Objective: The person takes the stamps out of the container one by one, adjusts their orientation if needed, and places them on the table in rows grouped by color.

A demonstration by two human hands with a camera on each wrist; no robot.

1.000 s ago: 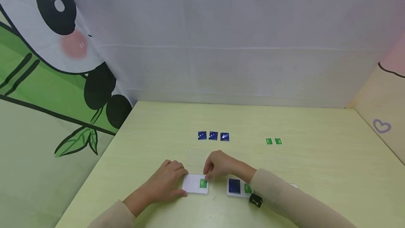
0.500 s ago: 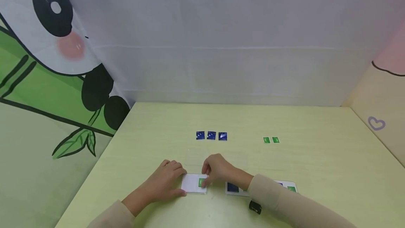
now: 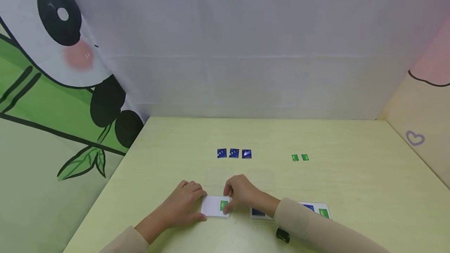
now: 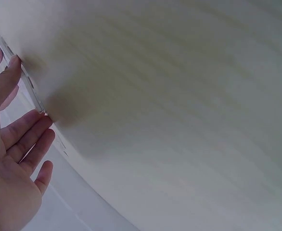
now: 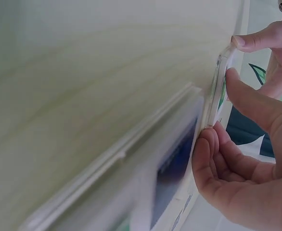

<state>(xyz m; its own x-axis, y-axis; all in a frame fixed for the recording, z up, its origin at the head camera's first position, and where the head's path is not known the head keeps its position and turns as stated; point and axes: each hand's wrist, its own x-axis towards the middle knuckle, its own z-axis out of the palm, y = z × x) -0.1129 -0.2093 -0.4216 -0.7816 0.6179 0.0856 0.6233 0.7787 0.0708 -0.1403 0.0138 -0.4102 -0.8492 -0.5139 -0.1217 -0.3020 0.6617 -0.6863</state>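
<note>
- My left hand (image 3: 184, 202) holds the white case (image 3: 210, 206) by its left side; my right hand (image 3: 242, 191) pinches its right side.
- If thumb drags, green picture (image 3: 223, 205) may become crooked.

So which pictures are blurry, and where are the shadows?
Right wrist view: the nearest white card looks smeary, the right hand clearer; left wrist view: soft dark shadows on the table beside the left hand's fingertips; head view: fairly even light.

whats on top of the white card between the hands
A small green picture sits near its right end; the right hand covers one corner, so that bit can't be seen.
</note>
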